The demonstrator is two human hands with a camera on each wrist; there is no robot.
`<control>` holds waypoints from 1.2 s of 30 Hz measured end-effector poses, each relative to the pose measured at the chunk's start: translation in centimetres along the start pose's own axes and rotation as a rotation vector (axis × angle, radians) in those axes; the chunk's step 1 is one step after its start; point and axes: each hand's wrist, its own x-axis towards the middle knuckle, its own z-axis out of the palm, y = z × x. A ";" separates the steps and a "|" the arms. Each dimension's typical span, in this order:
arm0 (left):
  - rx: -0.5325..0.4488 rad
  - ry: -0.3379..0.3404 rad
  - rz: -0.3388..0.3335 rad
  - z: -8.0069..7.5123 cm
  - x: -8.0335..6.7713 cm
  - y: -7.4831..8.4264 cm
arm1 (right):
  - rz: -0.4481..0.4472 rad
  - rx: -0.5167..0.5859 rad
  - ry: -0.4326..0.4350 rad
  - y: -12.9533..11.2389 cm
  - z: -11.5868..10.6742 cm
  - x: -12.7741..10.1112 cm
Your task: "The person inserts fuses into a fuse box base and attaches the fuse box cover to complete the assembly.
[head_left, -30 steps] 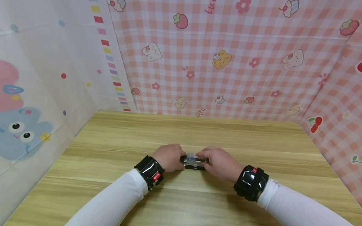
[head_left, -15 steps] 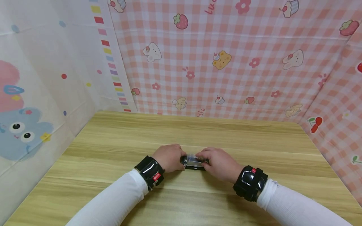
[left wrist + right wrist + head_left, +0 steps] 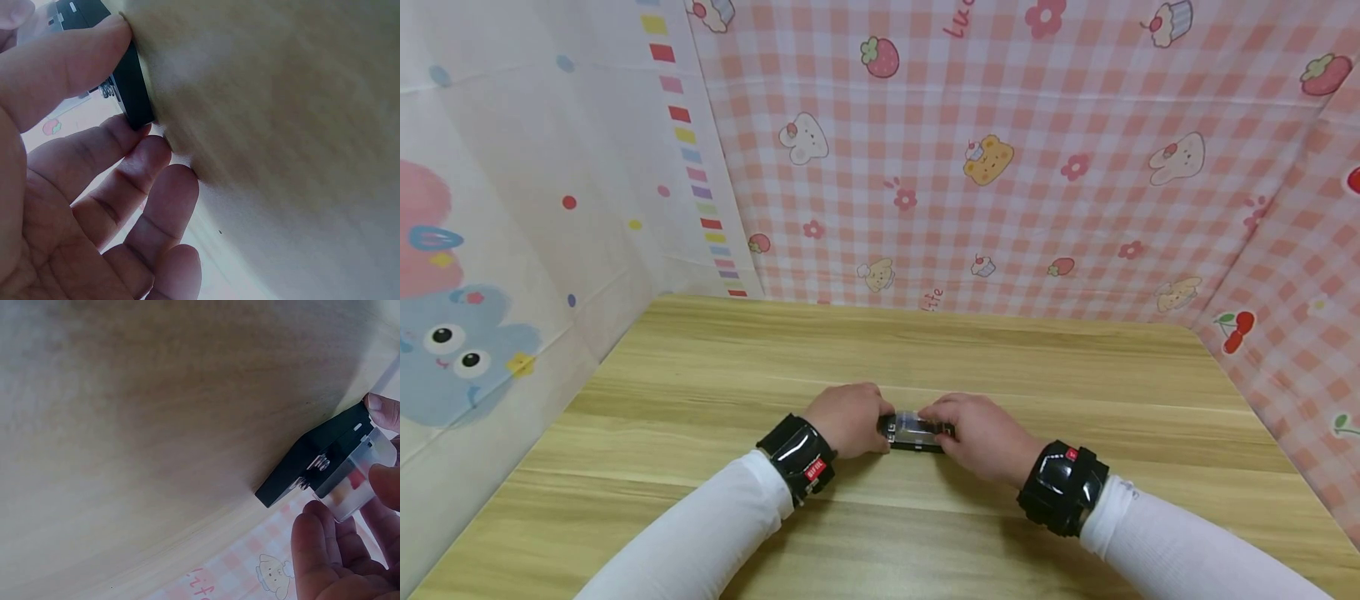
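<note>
A small black base (image 3: 917, 446) with metal screw terminals (image 3: 320, 464) at its ends lies on the wooden table, a clear plastic cover (image 3: 914, 425) over its middle. My left hand (image 3: 850, 420) grips the base's left end between thumb and forefinger; its other fingers curl near the tabletop in the left wrist view. At the right end, my right hand (image 3: 987, 435) pinches the clear cover, the thumb (image 3: 387, 487) on one side and fingers behind. The right wrist view shows the cover close against the base. Its right part is hidden by my fingers in the head view.
The wood-grain table (image 3: 760, 350) runs back to a pink checked cloth (image 3: 1000, 100) hanging behind it. A white patterned cloth (image 3: 512, 167) closes off the left side, and more checked cloth (image 3: 1300, 333) stands along the right.
The clear cover's raised left end has come down, so the cover lies flatter on the base. My right hand has shifted slightly with it; my left hand stays put.
</note>
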 end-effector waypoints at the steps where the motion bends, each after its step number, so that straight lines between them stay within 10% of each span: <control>1: 0.000 -0.001 -0.001 0.0 0.0 0.0 | 0.001 0.002 0.001 0.0 0.0 0.0; 36: 0.019 -0.010 -0.003 -0.2 0.1 0.0 | -0.019 -0.075 -0.017 -0.1 0.3 0.3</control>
